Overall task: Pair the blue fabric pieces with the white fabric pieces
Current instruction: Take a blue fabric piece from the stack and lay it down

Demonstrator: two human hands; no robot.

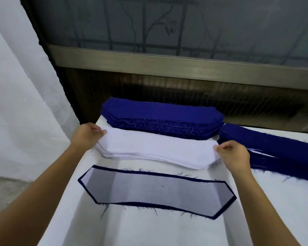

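A stack of white fabric pieces (pixel 155 150) lies across the middle of the white table (pixel 149 231). My left hand (pixel 86 136) pinches the top white piece at its left tip. At the right tip my right hand (pixel 236 157) pinches the same piece. Behind the white stack sits a thick pile of blue fabric pieces (pixel 160 118). In front of it lies a paired piece (pixel 156 189): a thin white piece on a blue one, with a blue border showing all round.
A second heap of blue pieces (pixel 274 153), with white edges between the layers, runs along the right side of the table. A wall with a metal sill and a window (pixel 167 23) stands behind the table. The table's left edge drops to the floor (pixel 5 190).
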